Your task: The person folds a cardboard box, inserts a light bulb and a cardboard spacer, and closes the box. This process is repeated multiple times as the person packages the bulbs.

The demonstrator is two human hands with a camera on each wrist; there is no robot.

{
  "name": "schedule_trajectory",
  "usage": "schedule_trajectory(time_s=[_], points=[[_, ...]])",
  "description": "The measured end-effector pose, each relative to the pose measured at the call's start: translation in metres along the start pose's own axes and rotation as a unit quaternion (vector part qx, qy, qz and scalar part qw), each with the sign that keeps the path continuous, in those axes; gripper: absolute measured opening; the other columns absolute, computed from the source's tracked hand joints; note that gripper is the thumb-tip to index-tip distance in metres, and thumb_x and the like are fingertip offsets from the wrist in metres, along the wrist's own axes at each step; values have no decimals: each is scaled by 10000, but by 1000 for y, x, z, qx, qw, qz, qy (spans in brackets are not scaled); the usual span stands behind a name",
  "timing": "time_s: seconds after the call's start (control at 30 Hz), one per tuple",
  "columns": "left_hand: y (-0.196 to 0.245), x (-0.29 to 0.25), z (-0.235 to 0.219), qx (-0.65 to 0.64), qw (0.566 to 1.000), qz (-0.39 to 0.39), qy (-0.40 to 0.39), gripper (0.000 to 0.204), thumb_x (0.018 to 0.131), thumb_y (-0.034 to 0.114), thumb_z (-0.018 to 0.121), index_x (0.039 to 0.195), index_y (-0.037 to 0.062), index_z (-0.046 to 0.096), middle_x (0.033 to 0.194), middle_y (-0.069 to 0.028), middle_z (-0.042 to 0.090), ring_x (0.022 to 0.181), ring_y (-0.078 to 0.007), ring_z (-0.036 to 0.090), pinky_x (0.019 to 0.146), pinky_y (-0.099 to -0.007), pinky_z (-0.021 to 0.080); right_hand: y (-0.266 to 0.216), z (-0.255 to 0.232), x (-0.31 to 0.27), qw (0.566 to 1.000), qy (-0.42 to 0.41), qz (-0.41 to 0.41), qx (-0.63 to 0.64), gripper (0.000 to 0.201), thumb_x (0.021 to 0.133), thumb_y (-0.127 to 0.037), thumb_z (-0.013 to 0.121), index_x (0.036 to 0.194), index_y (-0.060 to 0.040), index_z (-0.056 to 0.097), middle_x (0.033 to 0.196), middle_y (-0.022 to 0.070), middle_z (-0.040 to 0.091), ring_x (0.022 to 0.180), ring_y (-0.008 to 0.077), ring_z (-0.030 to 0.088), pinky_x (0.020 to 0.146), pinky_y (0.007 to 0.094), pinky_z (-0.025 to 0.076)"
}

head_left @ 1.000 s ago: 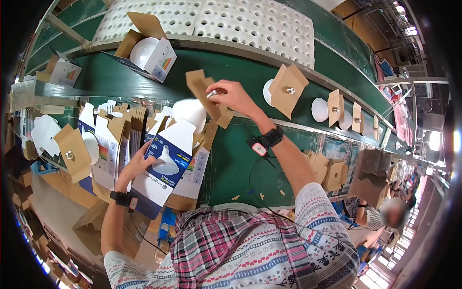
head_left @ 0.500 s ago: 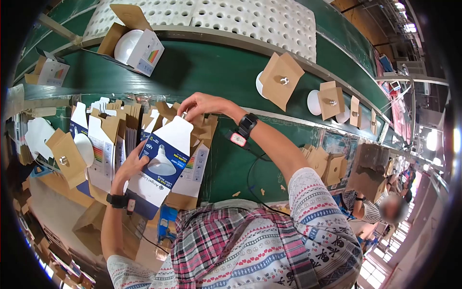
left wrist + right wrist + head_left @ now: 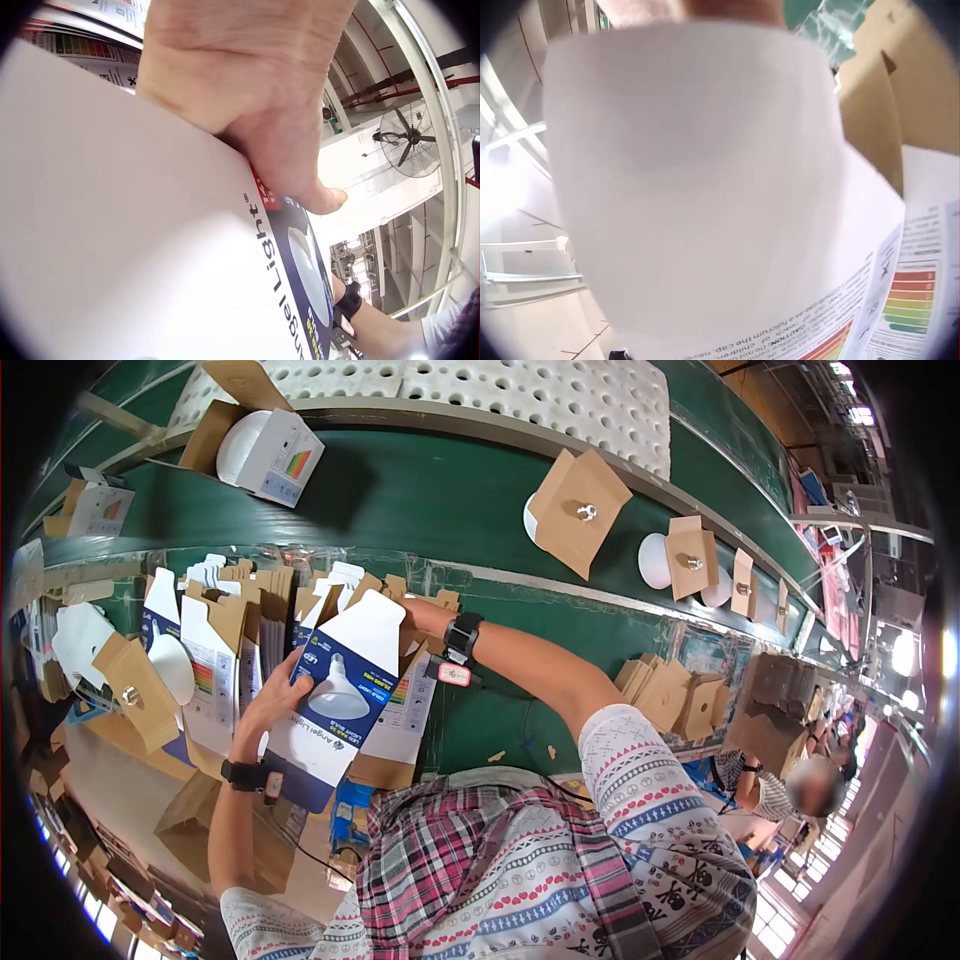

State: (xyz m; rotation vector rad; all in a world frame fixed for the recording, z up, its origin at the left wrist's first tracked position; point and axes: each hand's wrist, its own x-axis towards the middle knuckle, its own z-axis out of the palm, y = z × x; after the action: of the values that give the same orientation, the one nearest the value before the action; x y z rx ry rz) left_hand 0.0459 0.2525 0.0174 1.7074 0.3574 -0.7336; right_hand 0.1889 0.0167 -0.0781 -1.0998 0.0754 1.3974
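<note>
My left hand (image 3: 272,702) grips the side of a blue and white light bulb box (image 3: 332,695), its thumb lying over the printed front. In the left wrist view this hand (image 3: 240,82) bends around the edge of the box (image 3: 142,217). A tall white flap (image 3: 368,628) stands up at the box's far end. Behind that flap reaches my right hand (image 3: 422,617); its fingers are hidden, and I cannot tell what they hold. The flap (image 3: 690,150) fills most of the right wrist view, with a bit of the hand (image 3: 705,10) above it.
Flat cartons (image 3: 215,670) stand packed on the left, beside a bulb in a cardboard insert (image 3: 135,695). On the green belt (image 3: 420,480) are an open box with a bulb (image 3: 285,458) and several bulbs in cardboard inserts (image 3: 575,525). White foam trays (image 3: 540,395) lie beyond.
My right hand has carried a bulb in its cardboard insert down and left behind the flap, where the bulb is now hidden. The left hand keeps its grip on the box.
</note>
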Motion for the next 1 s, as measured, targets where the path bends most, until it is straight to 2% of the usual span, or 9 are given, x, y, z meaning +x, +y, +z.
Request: schedule_trajectory(time_s=[0.13,0.23,0.37,0.4,0.63,0.7,0.87,0.93,1.0], points=[[-4,-3,7,0,1000,16,10,823,806,587,569,1339,-8,371,1074,-102,567,927,-152,530,797,-272,452,-17,10,-9,995,-16,-10,-100,308,918,-267,525,1105,-34,602,1099,51,619,980,122,577,848,276,451],[13,-18,24,-48,997,-45,27,792,834,548,562,1339,-27,358,1103,-113,560,977,-168,522,832,-280,438,-24,11,-15,991,-36,-19,-126,312,920,-268,523,1104,-29,600,1089,53,620,972,122,578,845,275,454],[15,-19,41,52,998,-13,41,709,859,357,618,1373,-17,304,1264,-163,468,1120,-199,467,904,-298,413,-23,7,-18,987,-72,-24,-145,317,922,-271,521,1103,-22,597,1077,55,621,962,122,580,839,274,458],[19,-18,46,-1,999,-18,42,712,860,322,635,1379,-17,285,1272,-162,463,1146,-208,454,951,-316,391,-24,5,-20,986,-77,-26,-148,318,922,-271,520,1102,-21,596,1074,55,621,960,122,581,838,273,459],[4,-23,72,-56,998,11,23,766,818,335,689,1378,-9,293,1290,-177,452,1187,-229,444,989,-334,362,5,0,-33,982,-145,-13,-117,327,926,-276,516,1100,-9,590,1052,59,623,942,122,584,829,271,465],[4,-20,78,19,995,93,25,791,795,323,711,1378,-10,293,1295,-199,447,1195,-251,443,1004,-337,349,25,3,-31,983,-152,-1,-103,330,927,-277,514,1099,-6,589,1046,60,623,937,123,585,827,271,467],[15,-22,70,-11,999,43,26,726,804,310,697,1344,-26,345,1244,-184,501,1126,-223,500,968,-319,386,20,3,-28,975,-176,-3,-135,337,929,-280,511,1098,3,585,1030,62,624,924,123,588,820,269,472],[23,-25,66,-26,999,15,21,665,830,279,636,1331,-48,347,1190,-163,524,1073,-204,514,939,-309,406,7,-2,-31,968,-158,-40,-190,340,930,-281,510,1097,6,584,1024,63,625,919,123,588,818,269,474],[1,-26,60,-62,998,-7,29,601,849,252,628,1308,-49,384,1143,-132,549,1006,-162,522,882,-275,427,-2,-11,-41,941,-34,-148,-302,343,931,-282,509,1096,9,582,1018,65,625,914,123,589,815,268,476]])
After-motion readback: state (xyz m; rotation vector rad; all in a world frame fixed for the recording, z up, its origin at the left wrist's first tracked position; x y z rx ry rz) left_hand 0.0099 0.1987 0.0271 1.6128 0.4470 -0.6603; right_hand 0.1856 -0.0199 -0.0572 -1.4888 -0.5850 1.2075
